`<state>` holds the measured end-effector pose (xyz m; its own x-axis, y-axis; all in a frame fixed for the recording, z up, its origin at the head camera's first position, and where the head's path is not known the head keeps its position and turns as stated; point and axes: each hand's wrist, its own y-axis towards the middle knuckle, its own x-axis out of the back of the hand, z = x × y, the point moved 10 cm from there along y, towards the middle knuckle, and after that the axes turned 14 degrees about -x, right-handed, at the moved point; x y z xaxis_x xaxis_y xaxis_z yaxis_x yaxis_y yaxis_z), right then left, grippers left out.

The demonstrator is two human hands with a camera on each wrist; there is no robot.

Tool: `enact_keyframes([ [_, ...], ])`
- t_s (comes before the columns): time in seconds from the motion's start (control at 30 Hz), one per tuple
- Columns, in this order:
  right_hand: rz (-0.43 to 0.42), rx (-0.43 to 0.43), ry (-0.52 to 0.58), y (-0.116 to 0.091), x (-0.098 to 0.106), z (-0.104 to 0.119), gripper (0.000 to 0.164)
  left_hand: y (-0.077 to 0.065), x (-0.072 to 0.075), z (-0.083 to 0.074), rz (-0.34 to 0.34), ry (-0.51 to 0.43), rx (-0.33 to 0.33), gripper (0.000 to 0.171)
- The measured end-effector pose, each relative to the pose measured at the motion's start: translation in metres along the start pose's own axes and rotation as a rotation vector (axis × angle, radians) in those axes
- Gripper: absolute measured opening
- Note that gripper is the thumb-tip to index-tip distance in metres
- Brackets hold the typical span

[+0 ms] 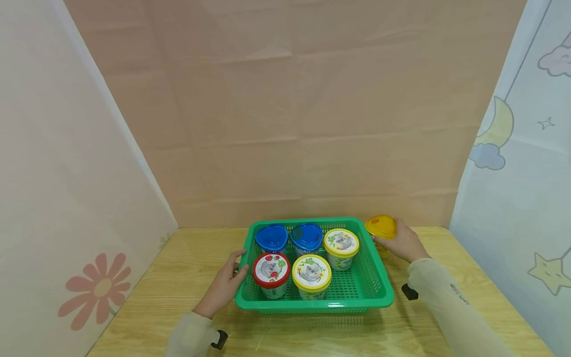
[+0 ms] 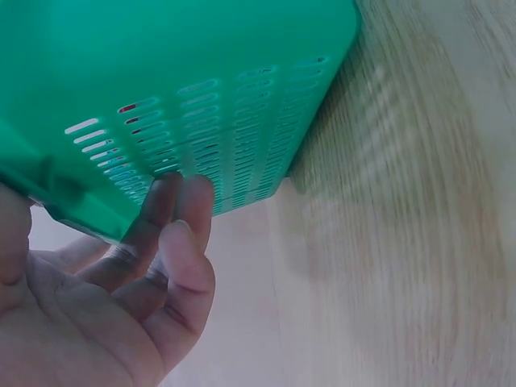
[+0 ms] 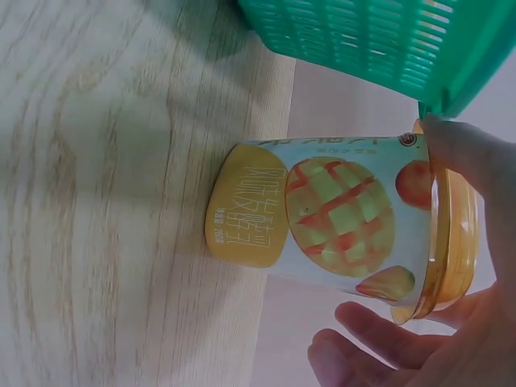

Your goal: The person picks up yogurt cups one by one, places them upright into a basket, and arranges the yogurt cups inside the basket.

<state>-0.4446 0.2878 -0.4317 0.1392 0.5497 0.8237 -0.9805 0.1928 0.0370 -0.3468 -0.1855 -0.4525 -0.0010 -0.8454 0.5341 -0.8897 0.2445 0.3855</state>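
Note:
A green plastic basket [image 1: 314,303] stands on the table with several lidded cups inside. My left hand [image 1: 226,282] holds its left rim; in the left wrist view that hand's fingers [image 2: 187,266] curl up beneath the rim against the slotted wall. Beyond the basket's right side, my right hand [image 1: 403,243] grips a yogurt cup by its orange lid [image 1: 381,226]. The right wrist view shows the cup's printed side [image 3: 343,218] with a fruit picture and a yellow base, its lid between thumb and fingers [image 3: 387,334], upright beside the basket wall.
Inside the basket, two blue-lidded cups [image 1: 272,238] fill the back left, with a yellow-lidded cup [image 1: 341,243] to their right. A red-lidded cup [image 1: 271,270] and another yellow-lidded cup [image 1: 312,272] stand in front. A wall covering [image 1: 290,124] rises behind the wooden table [image 1: 196,243].

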Motion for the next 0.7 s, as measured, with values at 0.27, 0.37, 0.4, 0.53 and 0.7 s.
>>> enact_keyframes([
  [0.27, 0.007, -0.008, 0.0, 0.0002, 0.0006, -0.0035, 0.108, -0.0002, 0.0012, 0.0035, 0.006, -0.061, 0.016, 0.047],
  [0.37, 0.009, -0.014, 0.003, -0.0013, 0.0023, -0.0049, 0.11, 0.0, 0.0014, 0.0028, 0.014, -0.067, 0.009, 0.048],
  [0.4, 0.009, -0.017, 0.006, -0.0018, 0.0028, -0.0053, 0.11, 0.0001, 0.0012, 0.0028, 0.016, -0.067, 0.006, 0.049],
  [0.53, 0.009, -0.019, 0.01, -0.0048, 0.0048, -0.0045, 0.111, -0.0007, 0.0002, 0.0036, 0.024, -0.071, 0.006, 0.049],
  [0.7, 0.003, -0.016, 0.006, -0.0088, 0.0083, -0.0022, 0.111, -0.0013, -0.0002, 0.0042, 0.026, -0.08, 0.005, 0.049],
])
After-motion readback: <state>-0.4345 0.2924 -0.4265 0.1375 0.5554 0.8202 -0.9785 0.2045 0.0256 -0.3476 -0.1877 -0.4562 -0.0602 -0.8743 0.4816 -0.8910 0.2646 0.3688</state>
